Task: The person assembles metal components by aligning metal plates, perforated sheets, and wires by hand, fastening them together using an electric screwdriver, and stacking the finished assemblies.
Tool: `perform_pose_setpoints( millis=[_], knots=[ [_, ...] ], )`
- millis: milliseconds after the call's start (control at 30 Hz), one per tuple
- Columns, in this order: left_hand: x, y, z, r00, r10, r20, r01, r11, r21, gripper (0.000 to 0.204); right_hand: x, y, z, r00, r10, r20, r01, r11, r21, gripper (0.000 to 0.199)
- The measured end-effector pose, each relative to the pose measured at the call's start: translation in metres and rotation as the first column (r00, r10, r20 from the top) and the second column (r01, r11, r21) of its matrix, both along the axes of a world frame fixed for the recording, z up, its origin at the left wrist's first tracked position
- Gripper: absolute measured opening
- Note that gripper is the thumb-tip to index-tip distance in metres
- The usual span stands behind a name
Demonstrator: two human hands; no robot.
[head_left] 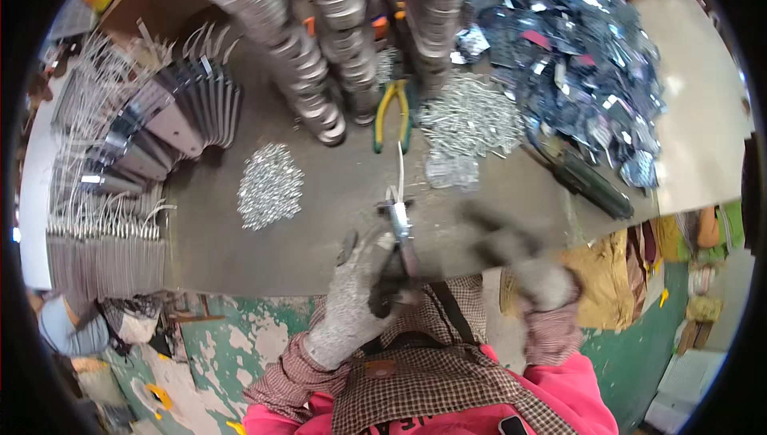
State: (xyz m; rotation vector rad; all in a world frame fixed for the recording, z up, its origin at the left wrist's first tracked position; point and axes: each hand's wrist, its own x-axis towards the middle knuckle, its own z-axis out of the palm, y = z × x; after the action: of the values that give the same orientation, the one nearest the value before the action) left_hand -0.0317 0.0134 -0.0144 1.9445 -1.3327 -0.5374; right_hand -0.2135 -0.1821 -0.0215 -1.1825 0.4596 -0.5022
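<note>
My left hand [359, 275], in a grey glove with dark fingers, is closed around a narrow metal part with white wires [402, 230]. The part points away from me, and its wires reach out over the table. My right hand [515, 247], gloved the same way, is apart from it to the right, over the front of the table. Motion smears its fingers, so whether they hold anything is hidden. Beyond the held part lie pliers with yellow and green handles [383, 111]. A pile of small silver fasteners [272, 187] lies to the left, and a pile of silver rivet-like pins [471, 115] to the right.
Tall stacks of metal cups [319, 107] stand at the back. Metal parts with white wires [172, 119] crowd the left side. A heap of shiny bluish packets [575, 59] covers the back right, with a dark-handled tool [591, 183] before it. A clear plastic piece [451, 170] lies near the pins.
</note>
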Motion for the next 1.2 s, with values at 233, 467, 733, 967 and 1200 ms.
perform_pose_setpoints(
  millis=[233, 467, 733, 967, 1200],
  knots=[
    [0.000, -0.003, -0.008, 0.991, -0.039, 0.127, 0.036, 0.999, 0.033, 0.092, -0.101, -0.157, 0.025, 0.697, -0.561, -0.447, -0.385, 0.233, -0.893, 0.065],
    [-0.010, -0.002, -0.017, 0.971, -0.009, 0.238, 0.027, 0.997, -0.072, 0.096, -0.109, -0.128, 0.050, 0.748, -0.659, -0.084, 0.549, 0.684, -0.480, 0.071],
    [-0.009, -0.004, -0.013, 0.989, 0.005, 0.148, -0.005, 1.000, -0.005, 0.100, 0.078, -0.037, 0.008, 0.510, -0.423, 0.748, -0.219, 0.778, 0.589, 0.042],
    [-0.012, -0.004, -0.018, 0.982, -0.002, 0.187, -0.003, 1.000, 0.023, 0.101, 0.072, -0.034, -0.009, 0.494, -0.556, 0.668, -0.224, 0.661, 0.716, 0.034],
    [-0.012, -0.007, -0.016, 0.968, -0.029, 0.250, 0.021, 0.999, 0.032, 0.103, 0.075, -0.031, -0.007, 0.507, -0.570, 0.647, -0.203, 0.651, 0.732, 0.033]
  ],
)
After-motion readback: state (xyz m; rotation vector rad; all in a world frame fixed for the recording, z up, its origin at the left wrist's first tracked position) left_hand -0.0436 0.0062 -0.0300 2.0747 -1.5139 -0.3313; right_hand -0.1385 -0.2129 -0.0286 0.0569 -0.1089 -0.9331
